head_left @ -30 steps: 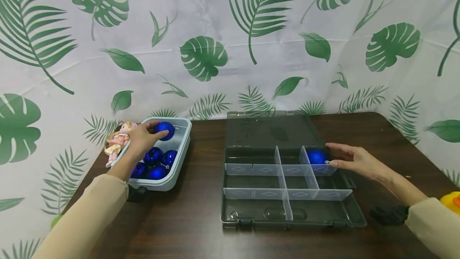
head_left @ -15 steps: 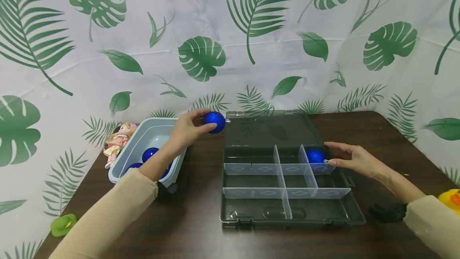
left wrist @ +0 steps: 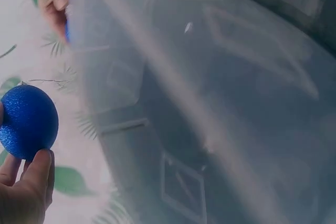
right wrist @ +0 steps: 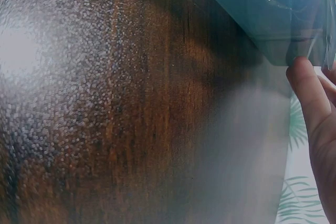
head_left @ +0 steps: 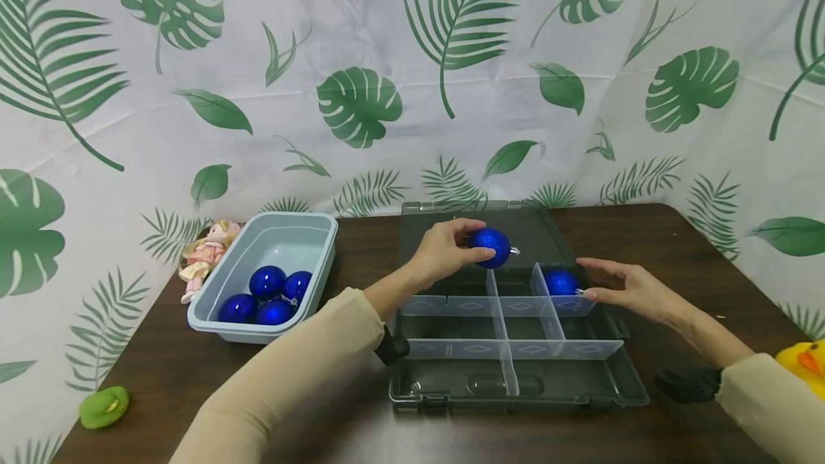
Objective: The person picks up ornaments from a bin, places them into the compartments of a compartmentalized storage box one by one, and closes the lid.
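My left hand pinches a blue glitter Christmas bauble between thumb and fingers, over the back of a smoky clear divider box. The bauble's silver cap points right; in the left wrist view the same bauble hangs at the left edge. A second glitter bauble lies in the back right compartment. Beside it, my right hand rests at the box's right edge, fingers extended and thumb by that bauble's cap. The right wrist view has the thumb at a corner of the box.
A pale blue basin with several shiny blue baubles stands on the left. Next to it lies a doll. A green toy duck sits front left, a yellow duck far right. The box's lid lies open behind.
My left hand has lifted the glitter bauble out of the basin and carried it right, over the divider box. The right hand has stayed in place at the box's edge.
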The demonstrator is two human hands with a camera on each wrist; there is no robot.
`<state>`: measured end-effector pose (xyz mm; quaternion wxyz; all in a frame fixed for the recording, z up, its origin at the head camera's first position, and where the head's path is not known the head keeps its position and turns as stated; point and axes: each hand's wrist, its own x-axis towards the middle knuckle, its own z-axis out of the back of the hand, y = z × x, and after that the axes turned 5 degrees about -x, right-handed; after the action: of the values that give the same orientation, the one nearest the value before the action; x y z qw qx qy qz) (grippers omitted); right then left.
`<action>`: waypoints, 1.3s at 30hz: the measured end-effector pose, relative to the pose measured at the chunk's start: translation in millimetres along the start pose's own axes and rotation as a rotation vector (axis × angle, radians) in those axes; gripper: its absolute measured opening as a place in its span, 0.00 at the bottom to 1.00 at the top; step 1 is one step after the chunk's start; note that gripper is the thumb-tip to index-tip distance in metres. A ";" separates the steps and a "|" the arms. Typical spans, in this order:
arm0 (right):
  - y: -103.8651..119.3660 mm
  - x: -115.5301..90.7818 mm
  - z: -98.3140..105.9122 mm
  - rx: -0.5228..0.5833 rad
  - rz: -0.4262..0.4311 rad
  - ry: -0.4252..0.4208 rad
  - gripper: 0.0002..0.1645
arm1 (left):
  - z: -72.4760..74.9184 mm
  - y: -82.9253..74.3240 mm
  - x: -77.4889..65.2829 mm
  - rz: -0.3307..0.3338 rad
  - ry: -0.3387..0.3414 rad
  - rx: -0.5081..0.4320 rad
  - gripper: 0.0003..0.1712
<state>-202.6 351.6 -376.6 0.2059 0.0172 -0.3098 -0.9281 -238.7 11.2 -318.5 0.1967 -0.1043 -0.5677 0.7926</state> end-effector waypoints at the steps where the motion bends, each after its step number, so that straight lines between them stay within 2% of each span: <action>1: 0.4 -0.1 0.1 -0.001 0.002 -0.001 0.34 | -4.0 0.3 0.9 -0.002 0.006 0.006 0.27; 8: 1.3 -0.4 0.3 0.009 -0.014 0.009 0.34 | -25.1 9.3 3.4 -0.014 0.045 0.006 0.27; 12: 0.5 -0.3 0.5 0.009 -0.028 0.012 0.34 | -33.1 14.4 4.2 -0.044 0.058 0.019 0.27; 21: -0.4 -0.6 0.1 0.010 -0.037 0.011 0.34 | -47.2 18.5 8.3 -0.107 0.067 0.135 0.28; 26: 1.0 0.2 0.0 0.013 -0.029 0.011 0.34 | -50.9 20.6 6.8 -0.113 0.078 0.185 0.29; 33: 1.2 0.1 -0.4 0.000 -0.047 0.009 0.35 | -51.4 23.7 6.3 -0.181 0.077 0.362 0.28; 39: 0.2 0.0 -3.1 0.009 -0.066 0.008 0.35 | -49.7 23.1 5.0 -0.170 0.090 0.370 0.26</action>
<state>-202.0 349.7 -378.9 0.1761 0.0323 -0.3125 -0.9329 -228.3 49.6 -356.5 0.3037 -0.0536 -0.4096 0.8585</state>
